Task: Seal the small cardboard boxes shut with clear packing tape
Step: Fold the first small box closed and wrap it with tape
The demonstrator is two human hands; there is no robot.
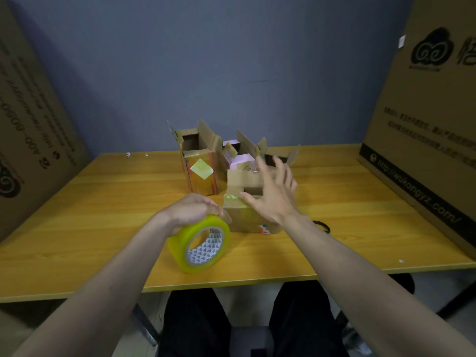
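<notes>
On table (103, 207), open-flapped cardboard boxes (247, 215).

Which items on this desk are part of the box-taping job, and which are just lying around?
In use: tape roll gripped by left hand; near box under open right hand; open boxes behind.

Lying about: black ring, white scraps, big side cartons.
</notes>
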